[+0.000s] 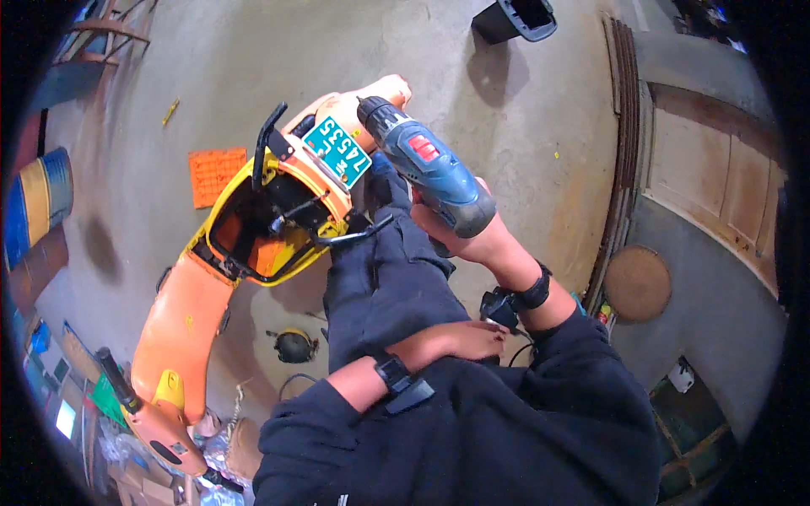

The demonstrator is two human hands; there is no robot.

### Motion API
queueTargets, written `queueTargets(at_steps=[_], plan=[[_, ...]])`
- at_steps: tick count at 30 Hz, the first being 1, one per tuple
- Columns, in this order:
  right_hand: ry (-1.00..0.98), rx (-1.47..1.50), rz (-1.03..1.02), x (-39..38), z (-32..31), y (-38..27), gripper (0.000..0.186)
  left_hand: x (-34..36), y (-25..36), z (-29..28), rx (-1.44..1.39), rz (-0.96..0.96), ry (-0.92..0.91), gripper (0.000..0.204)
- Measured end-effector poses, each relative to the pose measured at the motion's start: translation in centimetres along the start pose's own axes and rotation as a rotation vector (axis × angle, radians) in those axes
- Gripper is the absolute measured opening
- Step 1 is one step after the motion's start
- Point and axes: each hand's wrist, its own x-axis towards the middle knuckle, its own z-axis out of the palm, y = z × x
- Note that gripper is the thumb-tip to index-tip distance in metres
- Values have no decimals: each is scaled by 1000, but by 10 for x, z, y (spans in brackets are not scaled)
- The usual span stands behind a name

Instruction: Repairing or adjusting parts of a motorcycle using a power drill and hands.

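Note:
My right hand (pixel 460 236) is wrapped around the grip of a blue cordless drill (pixel 439 177) with a red patch and a black chuck. The drill points up and left, its chuck over the rear end of an orange scooter (pixel 184 325), beside the green licence plate (pixel 336 152). Across my waist lies my left hand (pixel 472 340), fingers curled in near my right wrist; what they hold, if anything, is hidden. The scooter's yellow-rimmed seat opening (pixel 221 202) is uncovered, with black rails (pixel 263 148) beside it. Its handlebar grip (pixel 116 379) is at the lower left.
On the floor are an orange panel (pixel 216 175), a small yellow object (pixel 170 112) and a round black-and-yellow part (pixel 294 346). A dark bin (pixel 515 21) stands at the top. A round stool (pixel 638 283) is at the right wall; clutter (pixel 143 472) fills the lower left.

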Motion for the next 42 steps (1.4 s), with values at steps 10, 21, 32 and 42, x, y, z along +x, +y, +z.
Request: queueTargets(at_steps=[10,21,32,42], plan=[[-293,-457,-299,21,-110,-66,29,-89,145,-47,-245,36,6,64],[-130,-608,-10,-68,-206,-134,28,-119,195,-56,-273,29,-171,21],[-137,-847,-234,-72,-186,-123,22,-105,185,-57,-245,-185,51,25],[38,-369,-150,-14,-111,-74,22,-35,122,-2,279,69,-24,25]])
